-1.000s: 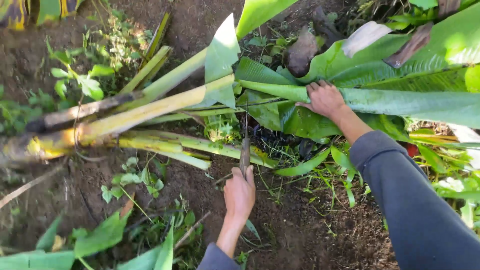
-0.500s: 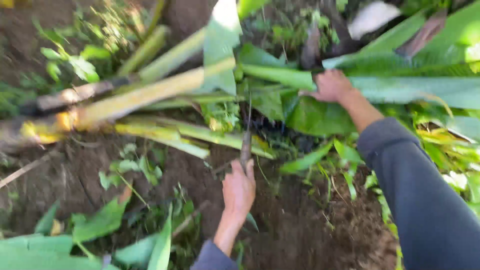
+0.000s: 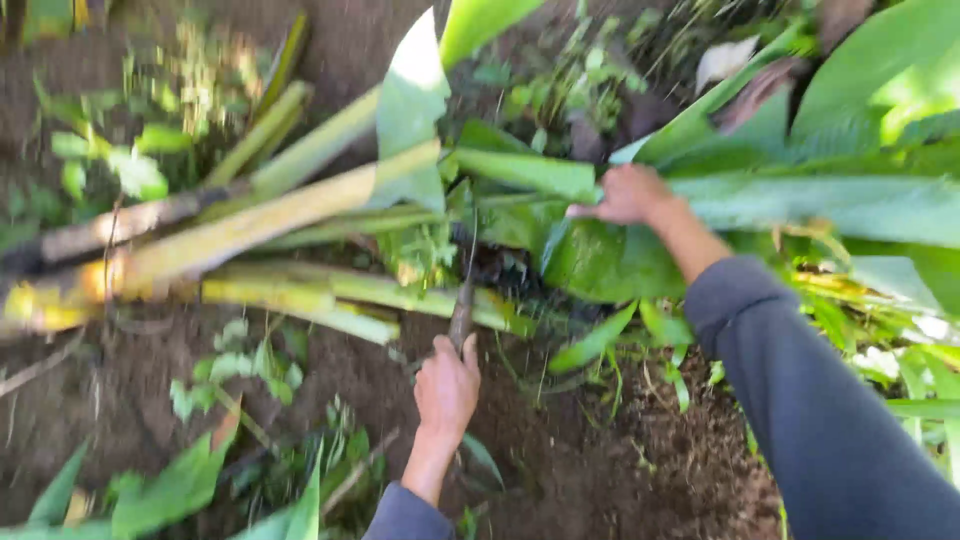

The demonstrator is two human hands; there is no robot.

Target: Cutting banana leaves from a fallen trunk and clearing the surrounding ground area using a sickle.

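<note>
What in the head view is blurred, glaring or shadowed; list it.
Head view: the whole frame is motion-smeared, worst on the pale cut stalks at left; the left hand and its dark tool handle are soft; sunlight glares off the broad leaf at upper right; the soil lies in shade.

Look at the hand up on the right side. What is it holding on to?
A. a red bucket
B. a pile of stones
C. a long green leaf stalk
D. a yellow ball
C: the right hand is closed around a long green leaf stalk lying across the cut plant stems, while the left hand grips a knife handle lower down.
</note>
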